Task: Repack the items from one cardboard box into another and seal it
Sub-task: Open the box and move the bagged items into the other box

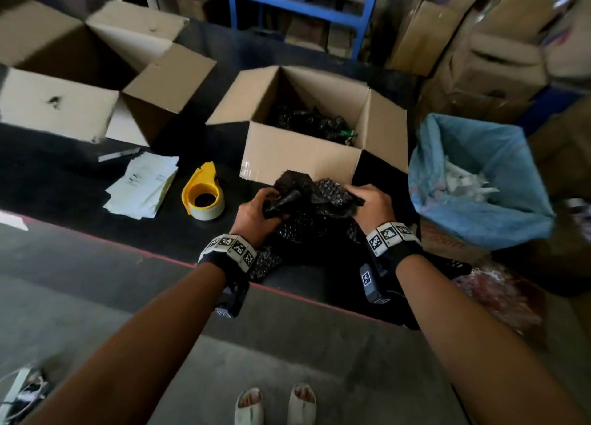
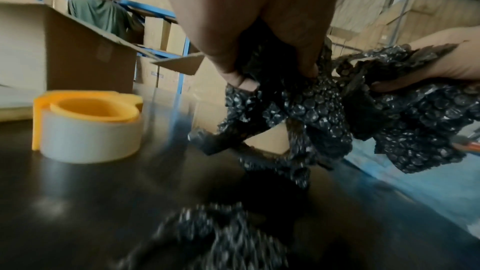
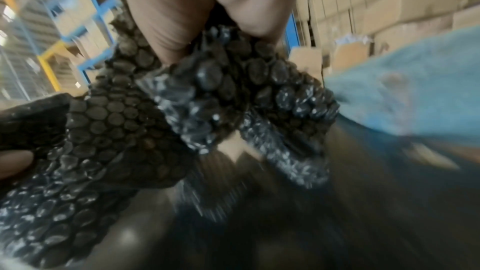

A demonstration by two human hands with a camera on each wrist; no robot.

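A crumpled black bubble-wrap bundle (image 1: 315, 200) is gripped between left hand (image 1: 256, 215) and right hand (image 1: 371, 205), held just before the open brown cardboard box (image 1: 297, 149), lying straight ahead.

Blue bin liner (image 1: 473, 200) w/ white scraps, paper slips (image 1: 144, 184) on black table (image 1: 64, 181), blue racking (image 1: 287, 2), poss. pen (image 1: 119, 154).

Wrap (image 1: 315, 197): black bubble wrap, crumpled, held above the table edge.
Near box (image 1: 300, 156): open, dark wrapped items inside.
Far box (image 1: 60, 105): open, flaps spread.
Tape (image 1: 204, 197): yellow dispenser, laid flat.
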